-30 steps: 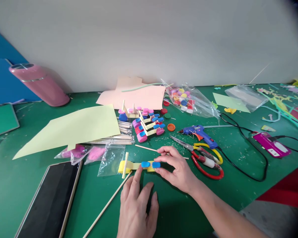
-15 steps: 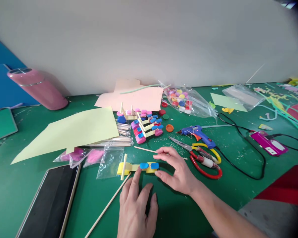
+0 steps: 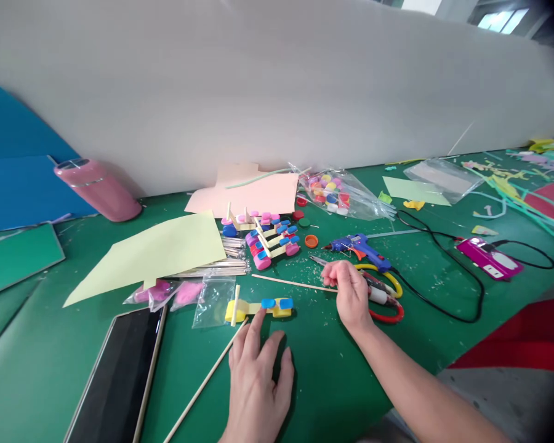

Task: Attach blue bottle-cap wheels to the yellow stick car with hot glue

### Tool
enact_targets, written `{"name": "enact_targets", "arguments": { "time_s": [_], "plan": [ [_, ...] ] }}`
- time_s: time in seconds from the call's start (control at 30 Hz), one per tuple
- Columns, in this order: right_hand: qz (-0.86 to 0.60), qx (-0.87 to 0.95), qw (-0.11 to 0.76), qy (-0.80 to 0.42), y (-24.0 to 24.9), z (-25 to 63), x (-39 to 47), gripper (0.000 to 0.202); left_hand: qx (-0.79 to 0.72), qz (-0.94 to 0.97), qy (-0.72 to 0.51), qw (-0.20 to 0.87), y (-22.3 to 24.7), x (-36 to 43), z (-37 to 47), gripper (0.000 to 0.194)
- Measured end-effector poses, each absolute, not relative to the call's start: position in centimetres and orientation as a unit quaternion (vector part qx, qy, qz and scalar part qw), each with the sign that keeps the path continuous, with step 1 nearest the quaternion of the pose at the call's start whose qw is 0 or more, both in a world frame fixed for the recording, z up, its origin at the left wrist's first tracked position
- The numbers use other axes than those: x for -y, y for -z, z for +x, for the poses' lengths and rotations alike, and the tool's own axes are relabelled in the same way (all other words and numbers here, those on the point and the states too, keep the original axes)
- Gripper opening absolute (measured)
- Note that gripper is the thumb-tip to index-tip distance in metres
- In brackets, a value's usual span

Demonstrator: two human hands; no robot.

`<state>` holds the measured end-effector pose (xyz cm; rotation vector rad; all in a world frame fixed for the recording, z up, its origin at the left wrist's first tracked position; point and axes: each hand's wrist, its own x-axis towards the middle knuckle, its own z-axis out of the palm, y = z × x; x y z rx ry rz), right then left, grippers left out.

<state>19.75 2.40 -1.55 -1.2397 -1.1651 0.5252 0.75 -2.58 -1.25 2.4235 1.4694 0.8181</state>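
My left hand (image 3: 258, 366) lies spread on the green table, its index fingertip touching a small yellow piece (image 3: 253, 307) with two blue caps and a pale crosswise stick. My right hand (image 3: 348, 289) is closed at the end of a thin wooden stick (image 3: 295, 283), its fingers pinched on it beside the scissors. A second wooden stick (image 3: 205, 380) runs from the yellow piece toward the front edge. Behind stand similar pink and blue pieces (image 3: 274, 240) joined by pale sticks. The scissors (image 3: 392, 312) are partly hidden by my right hand.
A blue glue gun (image 3: 362, 249) lies behind the scissors, its black cord running to a magenta power strip (image 3: 489, 257). A phone (image 3: 117, 375), yellow paper (image 3: 152, 249), a pink bottle (image 3: 99, 189) and a bag of coloured caps (image 3: 344, 194) are around.
My right hand has moved right, away from the yellow piece, and closed on the thin stick. My left hand keeps its finger on the piece. The view has shifted.
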Motion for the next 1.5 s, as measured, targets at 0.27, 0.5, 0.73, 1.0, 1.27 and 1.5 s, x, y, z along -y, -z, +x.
{"name": "enact_targets", "arguments": {
  "time_s": [0.27, 0.5, 0.73, 1.0, 1.27, 1.5],
  "plan": [
    [-0.557, 0.523, 0.612, -0.205, 0.8, 20.7, -1.7, 0.033, -0.489, 0.818, -0.291, 0.087, 1.6, 2.7, 0.8, 0.015],
    [-0.544, 0.646, 0.464, -0.265, 0.5, 18.8, 0.1, 0.012, -0.483, 0.821, -0.297, 0.073, 2.0, 2.7, 0.9, 0.016],
    [-0.558, 0.682, 0.400, -0.251, 0.5, 17.5, -0.4, 0.012, -0.479, 0.827, -0.290, 0.053, 2.2, 2.7, 0.9, 0.015],
    [-0.545, 0.707, 0.378, -0.246, 0.5, 17.8, -0.6, 0.012, -0.476, 0.831, -0.284, 0.053, 2.0, 2.5, 0.9, 0.016],
    [-0.538, 0.718, 0.371, -0.241, 0.6, 17.9, -0.6, 0.014, -0.478, 0.831, -0.279, 0.061, 2.0, 2.3, 0.8, 0.016],
    [-0.601, 0.646, 0.413, -0.225, 1.1, 19.2, -0.7, 0.027, -0.473, 0.835, -0.276, 0.061, 2.0, 2.4, 0.7, 0.014]
  ]
}}
